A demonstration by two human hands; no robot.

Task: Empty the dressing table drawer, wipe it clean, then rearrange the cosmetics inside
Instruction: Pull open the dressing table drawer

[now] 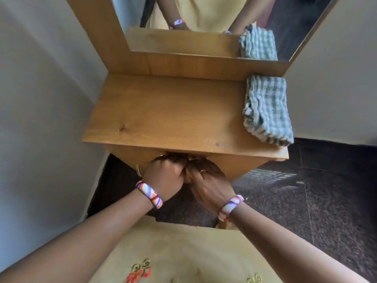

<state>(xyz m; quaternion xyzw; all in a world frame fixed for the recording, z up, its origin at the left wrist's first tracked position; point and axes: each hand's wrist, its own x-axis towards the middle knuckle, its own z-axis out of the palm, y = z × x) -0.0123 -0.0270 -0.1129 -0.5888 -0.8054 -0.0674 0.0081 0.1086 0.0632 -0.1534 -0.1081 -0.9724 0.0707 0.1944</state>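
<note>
Fingers of both the left hand (163, 176) and right hand (212, 188) are curled under the drawer front (230, 166), seemingly to pull it open, while the cloth (267, 109) is kept ready on the tabletop (163, 111).

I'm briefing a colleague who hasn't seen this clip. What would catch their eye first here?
Probably the two hands, left hand and right hand, meeting at the drawer front just under the edge of the wooden tabletop, fingers curled there. Next, the folded green checked cloth lying on the tabletop's right side, doubled in the mirror behind it.
</note>
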